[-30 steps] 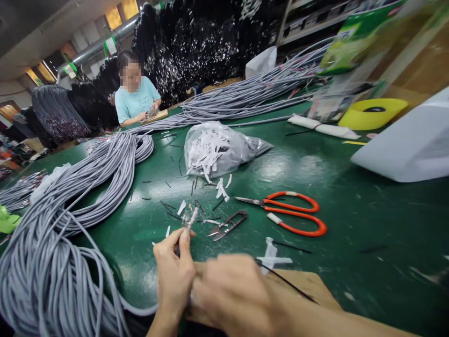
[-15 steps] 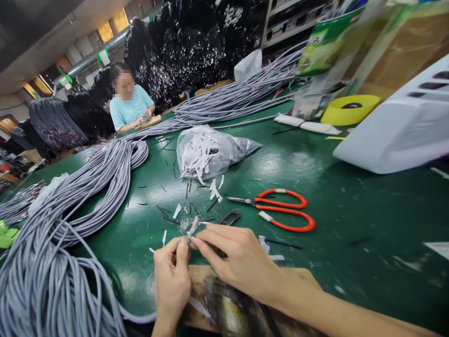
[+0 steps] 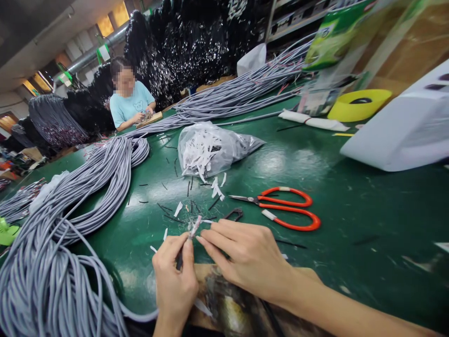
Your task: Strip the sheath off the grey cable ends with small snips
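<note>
My left hand (image 3: 175, 276) is closed, thumb and forefinger pinching a cable end (image 3: 195, 225) whose stripped tip, whitish and pinkish, points up and away. Something dark shows inside that palm. Beside the tip, my right hand (image 3: 242, 255) has its fingers bent together, and a thin white strip (image 3: 206, 221) sticks out from them; the exact grip is partly hidden. Just beyond the hands lie orange-handled scissors (image 3: 287, 206) and a small dark tool (image 3: 234, 214). Under my wrists is a worn wooden board (image 3: 206, 271) with a dark, shiny object on it.
Bundled grey cables (image 3: 45, 262) cover the left and run across the back. A clear bag (image 3: 203, 150) of white scraps stands mid-table, with black and white offcuts around it. At right are a yellow tape roll (image 3: 361, 105) and white bin (image 3: 403, 135). A person (image 3: 131, 100) sits opposite.
My right fingertips have drawn slightly away from the cable end, the white strip moving with them. My left hand has tilted, showing the dark piece in it. The view has shifted slightly.
</note>
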Motion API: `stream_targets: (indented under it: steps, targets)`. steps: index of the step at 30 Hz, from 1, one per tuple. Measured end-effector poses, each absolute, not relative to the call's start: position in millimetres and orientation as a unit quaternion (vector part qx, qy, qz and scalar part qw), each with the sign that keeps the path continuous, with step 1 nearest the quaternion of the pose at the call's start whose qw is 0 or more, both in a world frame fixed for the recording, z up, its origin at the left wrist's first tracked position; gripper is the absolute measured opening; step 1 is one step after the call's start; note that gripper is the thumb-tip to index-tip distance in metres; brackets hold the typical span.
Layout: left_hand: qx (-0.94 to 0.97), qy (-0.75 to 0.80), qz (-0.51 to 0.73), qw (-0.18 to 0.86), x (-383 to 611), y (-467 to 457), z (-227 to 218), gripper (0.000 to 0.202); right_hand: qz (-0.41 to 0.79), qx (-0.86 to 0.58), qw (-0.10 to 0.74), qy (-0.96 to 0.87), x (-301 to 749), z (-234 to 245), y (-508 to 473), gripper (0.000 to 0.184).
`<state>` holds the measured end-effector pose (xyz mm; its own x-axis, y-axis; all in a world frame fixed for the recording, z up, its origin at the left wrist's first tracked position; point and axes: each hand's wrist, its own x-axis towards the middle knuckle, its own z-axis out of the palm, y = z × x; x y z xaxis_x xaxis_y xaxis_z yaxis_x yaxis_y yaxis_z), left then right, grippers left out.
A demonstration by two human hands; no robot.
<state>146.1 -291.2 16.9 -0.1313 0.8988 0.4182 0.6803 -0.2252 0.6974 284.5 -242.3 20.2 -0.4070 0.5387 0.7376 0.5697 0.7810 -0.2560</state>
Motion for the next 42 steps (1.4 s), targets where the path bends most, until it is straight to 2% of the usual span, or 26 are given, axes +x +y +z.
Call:
stream_targets:
  steps: [7,12,14,16,19,25,34,39,42]
  targets:
    - [0.670,0.604,0.419,0.109,146.4,-292.0,20.1,0.023,0.143,-0.307,0.462,-0.820,282.7,19.4,-243.5,0.030]
    - [0.615,0.659,0.413,0.134,146.7,-287.0,20.7,0.022,0.152,-0.202,0.519,-0.816,284.9,34.0,-253.6,0.034]
    - [0.589,0.662,0.432,0.169,146.6,-286.2,19.7,0.023,0.164,-0.229,0.536,-0.796,286.0,34.9,-252.8,0.032]
    - [0.570,0.651,0.455,0.209,146.3,-286.7,18.4,0.025,0.168,-0.297,0.523,-0.781,285.4,30.4,-248.7,0.030]
    - [0.539,0.635,0.484,0.268,145.5,-288.1,17.0,0.032,0.143,-0.364,0.461,-0.797,282.2,20.1,-242.2,0.028]
    - [0.502,0.606,0.506,0.354,144.9,-287.9,17.9,0.039,0.158,-0.356,0.433,-0.813,278.7,15.1,-242.0,0.028]
    - [0.557,0.610,0.472,0.307,145.5,-290.0,17.2,0.034,0.205,-0.311,0.462,-0.805,277.0,16.3,-242.7,0.030]
    - [0.529,0.636,0.498,0.260,148.4,-289.1,19.2,0.026,0.180,-0.229,0.541,-0.789,283.8,27.4,-251.3,0.027]
    - [0.497,0.636,0.524,0.271,149.0,-288.6,17.5,0.023,0.221,-0.314,0.559,-0.735,283.7,30.1,-250.7,0.012]
